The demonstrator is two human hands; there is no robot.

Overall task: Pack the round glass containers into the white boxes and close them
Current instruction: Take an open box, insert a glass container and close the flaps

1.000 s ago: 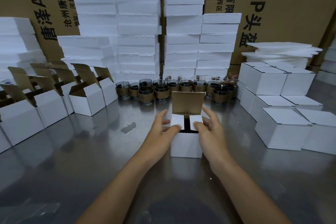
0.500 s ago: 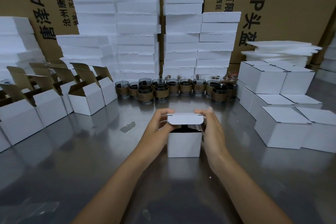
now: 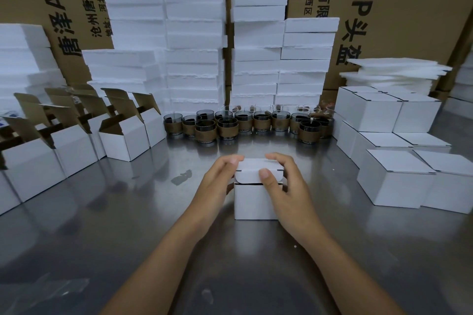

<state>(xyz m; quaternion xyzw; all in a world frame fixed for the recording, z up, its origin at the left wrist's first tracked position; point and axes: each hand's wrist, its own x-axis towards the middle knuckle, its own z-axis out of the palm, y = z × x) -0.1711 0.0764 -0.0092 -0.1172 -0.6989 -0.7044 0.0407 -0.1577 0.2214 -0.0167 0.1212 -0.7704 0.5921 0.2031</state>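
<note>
A small white box [image 3: 252, 202] stands on the steel table in front of me. Its lid is folded down, and the front tuck flap [image 3: 249, 177] lies over the front edge with a dark gap under it. My left hand [image 3: 217, 181] holds the box's left side, fingers curled over the lid's left edge. My right hand [image 3: 286, 184] grips the right side, its thumb pressing on the flap. What is inside the box is hidden. A row of round glass containers [image 3: 245, 123] with brown bands stands behind the box.
Open white boxes [image 3: 125, 140] with raised brown flaps line the left. Closed white boxes [image 3: 394, 176] are stacked on the right. Tall stacks of white foam pieces [image 3: 194, 59] and large cardboard cartons [image 3: 399, 7] stand at the back. The steel table [image 3: 128, 225] lies bare in front.
The upright lid has been folded down over the side flaps. Both hands moved from the inner flaps to the lid, and the tuck flap now bends over the front edge.
</note>
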